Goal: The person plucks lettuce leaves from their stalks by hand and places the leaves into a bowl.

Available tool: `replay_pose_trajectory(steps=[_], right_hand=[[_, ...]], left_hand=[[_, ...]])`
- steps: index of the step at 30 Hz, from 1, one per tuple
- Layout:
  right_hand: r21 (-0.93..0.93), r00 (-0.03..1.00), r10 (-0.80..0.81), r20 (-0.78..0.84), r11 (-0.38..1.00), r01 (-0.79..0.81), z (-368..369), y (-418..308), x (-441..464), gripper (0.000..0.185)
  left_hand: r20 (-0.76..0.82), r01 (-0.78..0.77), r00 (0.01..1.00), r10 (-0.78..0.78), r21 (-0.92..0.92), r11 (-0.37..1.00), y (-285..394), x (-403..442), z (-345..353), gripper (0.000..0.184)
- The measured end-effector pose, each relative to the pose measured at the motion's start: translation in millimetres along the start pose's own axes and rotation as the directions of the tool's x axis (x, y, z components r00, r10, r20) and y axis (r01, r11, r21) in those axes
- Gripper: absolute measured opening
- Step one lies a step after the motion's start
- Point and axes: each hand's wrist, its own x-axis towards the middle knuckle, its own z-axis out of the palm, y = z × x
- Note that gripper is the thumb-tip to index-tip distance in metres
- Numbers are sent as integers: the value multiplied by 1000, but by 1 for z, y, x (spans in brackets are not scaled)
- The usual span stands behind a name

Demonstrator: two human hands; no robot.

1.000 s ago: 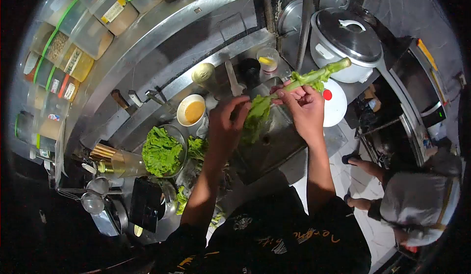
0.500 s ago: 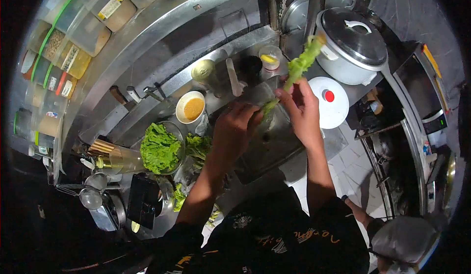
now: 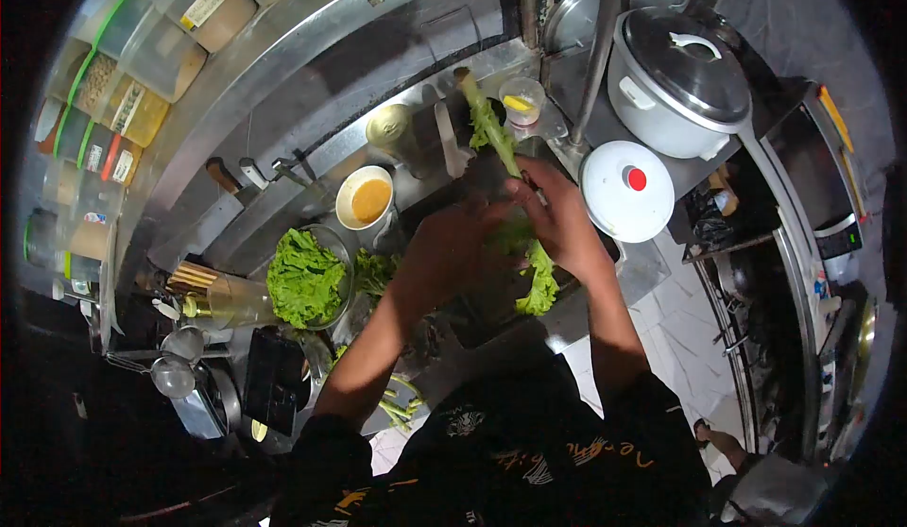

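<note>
My right hand (image 3: pixel 556 211) is closed round a lettuce stalk (image 3: pixel 488 127), whose brownish cut end points up and away to the left. A loose green lettuce leaf (image 3: pixel 539 283) hangs below that hand, over a dark tray (image 3: pixel 484 327). Close beside it, my left hand (image 3: pixel 452 248) is smeared by motion, and its fingers cannot be made out. Left of my hands, a clear bowl (image 3: pixel 350 280) holds a pile of lettuce leaves (image 3: pixel 305 280), with more greens (image 3: pixel 374 272) next to it.
A white cup of orange-brown sauce (image 3: pixel 371 202) stands behind the bowl. To the right are a white lid with a red knob (image 3: pixel 605 192) and a large lidded pot (image 3: pixel 652 116). Storage containers (image 3: pixel 142 107) line the upper left. Another person's arm (image 3: pixel 726 444) shows at lower right.
The stalk has swung from pointing up and right to pointing up and left. My right hand has shifted slightly left and down; a leaf now shows below it. My left hand has become blurred.
</note>
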Motion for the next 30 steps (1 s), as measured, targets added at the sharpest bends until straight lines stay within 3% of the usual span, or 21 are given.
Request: replay_pose_trajectory(steps=[3, 5, 7, 9, 11, 12, 13, 14, 15, 16, 17, 19, 21, 25, 28, 30], right_hand=[[-56, 997, -40, 61, 998, 43, 1, -1, -1, 32], [-9, 987, -145, 62, 989, 146, 8, 16, -6, 33], [24, 984, -152, 92, 988, 151, 3, 14, -8, 33], [8, 986, -143, 89, 990, 143, -1, 18, -10, 29], [-49, 991, -127, 49, 990, 129, -11, 33, -11, 22], [9, 998, 33, 60, 999, -34, -14, 32, -12, 19], [59, 978, 192, 85, 978, -198, -16, 31, -14, 16], [164, 943, 323, 84, 929, -333, -13, 34, -18, 17], [246, 913, 394, 107, 879, -408, -5, 32, -17, 17], [320, 875, 464, 135, 816, -482, 3, 27, -17, 18], [385, 829, 533, 169, 739, -553, 12, 23, -20, 21], [280, 960, 240, 141, 921, -271, 41, 30, -29, 22], [95, 979, -145, 146, 987, 132, 69, 27, -32, 20], [157, 990, 77, 115, 983, -95, 123, 20, -37, 21], [358, 937, 252, 243, 874, -328, 153, 64, -43, 24], [413, 909, 304, 285, 817, -402, 164, 101, -46, 25]], left_hand=[[150, 35, 987, -64, 190, 981, -1, -4, 2, 50], [138, -2, 990, -34, 250, 968, -34, -20, 29, 53], [161, 37, 984, -79, 252, 967, -38, -20, 16, 54], [221, 162, 953, -205, 201, 966, -34, -18, -13, 53], [47, 199, 978, -203, 74, 977, -52, -36, -11, 47], [-45, 213, 976, -212, 18, 977, -63, -47, -5, 44], [-54, 308, 945, -323, -193, 932, -78, -63, 10, 45], [-45, 377, 903, -428, -398, 836, -94, -81, 32, 45], [56, 456, 803, -593, -699, 551, -91, -82, 35, 46], [154, 406, 666, -730, -896, 182, -88, -83, 39, 47], [228, 317, 688, -689, -948, 3, -87, -87, 39, 49], [325, 130, 759, -565, -925, -358, -71, -85, 19, 53], [269, 45, 736, -621, -935, -352, -60, -78, 14, 52], [195, -38, 658, -727, -956, -291, -53, -84, 15, 49], [209, -85, 664, -718, -933, -349, -59, -106, 15, 33], [164, 39, 612, -773, -983, -178, -64, -128, 21, 28]])
